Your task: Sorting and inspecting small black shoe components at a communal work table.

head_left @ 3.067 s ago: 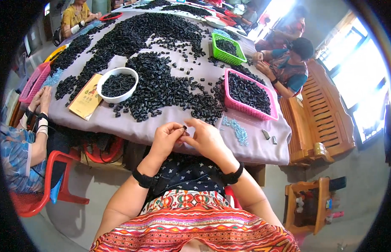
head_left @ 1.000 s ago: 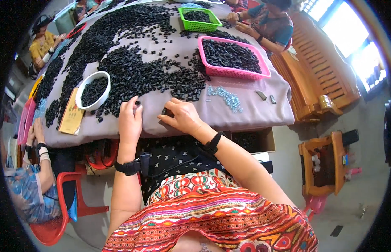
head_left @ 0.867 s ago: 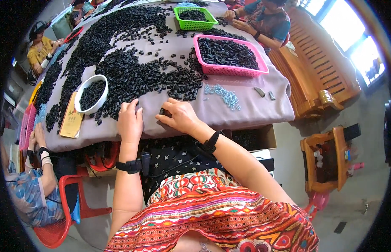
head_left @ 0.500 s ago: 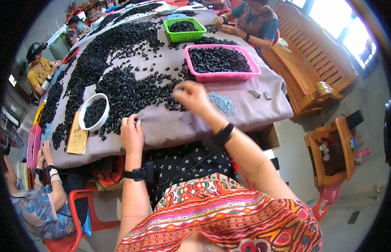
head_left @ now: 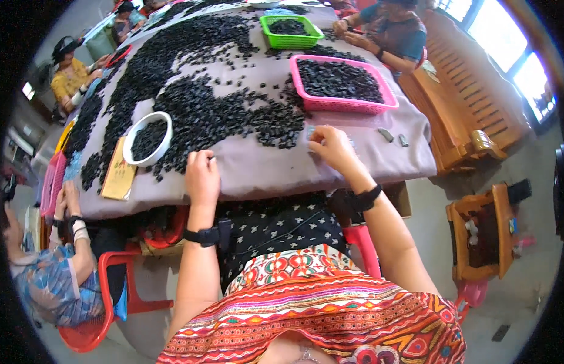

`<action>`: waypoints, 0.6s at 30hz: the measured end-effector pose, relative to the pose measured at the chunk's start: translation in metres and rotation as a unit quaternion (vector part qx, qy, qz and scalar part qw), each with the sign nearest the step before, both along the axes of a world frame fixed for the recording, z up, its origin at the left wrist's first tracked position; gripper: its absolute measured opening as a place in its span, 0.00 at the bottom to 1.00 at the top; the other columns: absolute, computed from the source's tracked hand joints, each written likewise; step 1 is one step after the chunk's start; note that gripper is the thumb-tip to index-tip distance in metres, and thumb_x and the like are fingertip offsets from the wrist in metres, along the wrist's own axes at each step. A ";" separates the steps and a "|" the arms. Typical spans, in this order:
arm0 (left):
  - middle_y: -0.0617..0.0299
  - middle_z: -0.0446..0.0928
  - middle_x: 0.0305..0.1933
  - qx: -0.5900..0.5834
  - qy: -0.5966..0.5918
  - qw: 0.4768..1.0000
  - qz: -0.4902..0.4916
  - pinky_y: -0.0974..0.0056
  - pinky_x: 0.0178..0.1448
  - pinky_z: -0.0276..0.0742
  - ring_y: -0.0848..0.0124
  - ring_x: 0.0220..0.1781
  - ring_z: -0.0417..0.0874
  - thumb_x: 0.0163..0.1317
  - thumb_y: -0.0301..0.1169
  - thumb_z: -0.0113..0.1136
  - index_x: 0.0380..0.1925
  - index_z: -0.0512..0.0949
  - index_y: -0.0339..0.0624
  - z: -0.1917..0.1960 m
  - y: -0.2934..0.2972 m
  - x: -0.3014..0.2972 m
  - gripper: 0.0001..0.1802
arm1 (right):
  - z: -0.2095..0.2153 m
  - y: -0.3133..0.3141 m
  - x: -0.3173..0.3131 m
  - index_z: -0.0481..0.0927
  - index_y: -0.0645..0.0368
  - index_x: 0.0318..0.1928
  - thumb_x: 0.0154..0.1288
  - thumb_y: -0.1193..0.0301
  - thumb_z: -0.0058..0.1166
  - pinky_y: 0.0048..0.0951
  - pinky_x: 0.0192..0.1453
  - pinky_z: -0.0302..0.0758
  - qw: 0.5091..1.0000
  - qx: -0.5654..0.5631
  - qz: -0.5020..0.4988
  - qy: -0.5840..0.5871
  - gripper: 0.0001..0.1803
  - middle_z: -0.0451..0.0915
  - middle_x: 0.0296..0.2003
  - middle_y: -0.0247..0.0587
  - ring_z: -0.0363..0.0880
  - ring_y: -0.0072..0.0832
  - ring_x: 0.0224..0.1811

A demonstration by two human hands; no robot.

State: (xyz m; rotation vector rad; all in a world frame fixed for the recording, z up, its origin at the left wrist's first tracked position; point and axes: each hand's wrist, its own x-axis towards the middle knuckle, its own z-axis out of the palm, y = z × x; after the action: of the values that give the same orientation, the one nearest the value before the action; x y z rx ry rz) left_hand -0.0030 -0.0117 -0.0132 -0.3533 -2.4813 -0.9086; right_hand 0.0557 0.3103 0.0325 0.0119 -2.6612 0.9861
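My left hand rests at the table's near edge with its fingers curled closed. A tiny dark bit shows at its fingertips, too small to name. My right hand is down over a small pile of pale blue, clear pieces, covering most of it. Its thumb and fingers are bent toward each other at the pile, and what is between them is hidden. A broad heap of small black tube-like pieces spreads beyond both hands, its nearest part lying between them.
Left of the heap stand a white bowl of black pieces and a tan booklet. Pink and green baskets hold more black pieces. Two grey scraps lie at right. Co-workers sit around the table; a wooden bench stands right.
My right hand has moved from the edge of the black heap rightward and down onto the pale blue pile. The left hand stays near the table edge. The whole view has shifted slightly.
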 end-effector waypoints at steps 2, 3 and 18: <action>0.56 0.74 0.35 0.017 0.001 1.000 -0.015 0.54 0.41 0.74 0.56 0.37 0.78 0.57 0.25 0.59 0.37 0.77 0.45 0.001 0.004 0.002 0.08 | -0.012 0.004 0.003 0.79 0.63 0.33 0.55 0.72 0.57 0.44 0.45 0.76 0.995 0.095 -0.010 0.000 0.08 0.80 0.34 0.52 0.79 0.51 0.38; 0.56 0.73 0.34 0.031 -0.002 0.999 -0.017 0.54 0.40 0.74 0.56 0.37 0.78 0.56 0.25 0.59 0.37 0.77 0.45 0.003 0.003 0.005 0.08 | -0.012 0.001 0.003 0.79 0.63 0.33 0.55 0.72 0.57 0.44 0.45 0.76 0.996 0.088 0.005 0.003 0.08 0.80 0.34 0.52 0.79 0.51 0.38; 0.56 0.73 0.38 0.050 -0.018 0.999 -0.005 0.56 0.44 0.76 0.58 0.40 0.80 0.55 0.22 0.59 0.41 0.77 0.42 0.004 -0.002 0.004 0.12 | 0.000 -0.081 -0.009 0.78 0.64 0.33 0.54 0.74 0.57 0.32 0.35 0.76 0.983 -0.169 0.071 -0.018 0.07 0.80 0.25 0.47 0.80 0.34 0.27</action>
State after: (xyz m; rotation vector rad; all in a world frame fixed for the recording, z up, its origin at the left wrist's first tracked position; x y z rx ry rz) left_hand 0.0010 -0.0138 -0.0095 -0.3184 -2.4572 -1.0465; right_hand 0.0463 0.2296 0.0325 0.1132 -2.5176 1.4851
